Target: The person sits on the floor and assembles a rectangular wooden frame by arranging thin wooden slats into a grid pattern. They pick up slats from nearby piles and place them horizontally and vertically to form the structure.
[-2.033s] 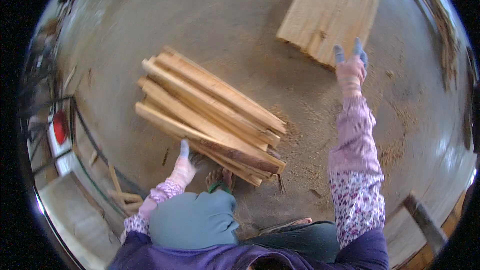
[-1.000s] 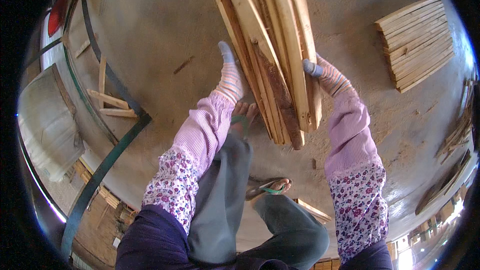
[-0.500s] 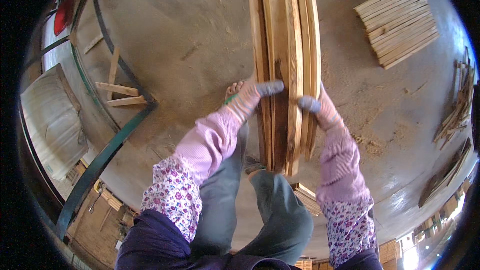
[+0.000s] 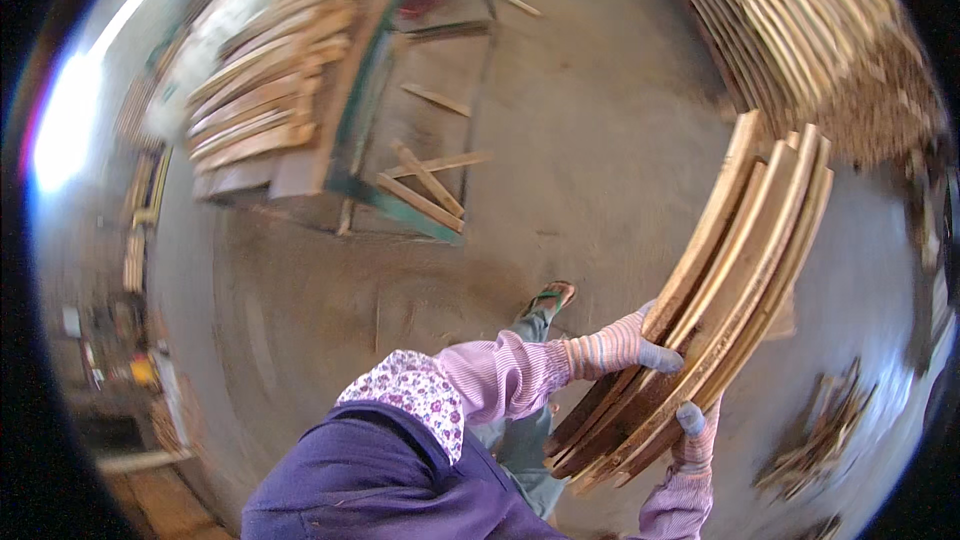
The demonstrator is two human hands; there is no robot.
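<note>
A bundle of long wooden slats [image 4: 735, 265] is held between my two hands, tilted so its far end points up and to the right. My left hand [image 4: 628, 345], in a striped glove with a grey thumb, grips the bundle's left side, thumb over the top. On the right side my right hand [image 4: 697, 432], gloved alike, clasps the slats with its thumb on top. Both hands' fingers under the bundle are hidden. Several slats lie side by side on edge, their ends uneven.
Planks are piled on a green metal-framed table [image 4: 350, 155] at the far left, with loose wood pieces [image 4: 430, 185] within its frame. A large stack of slats [image 4: 790, 15] stands far right. Scrap wood [image 4: 815, 430] lies on the floor at right.
My view has swung, bringing the plank-laden table and the large slat stack into sight. The bundle, still in both hands, now sits further right and slants. My feet have shifted as in a step.
</note>
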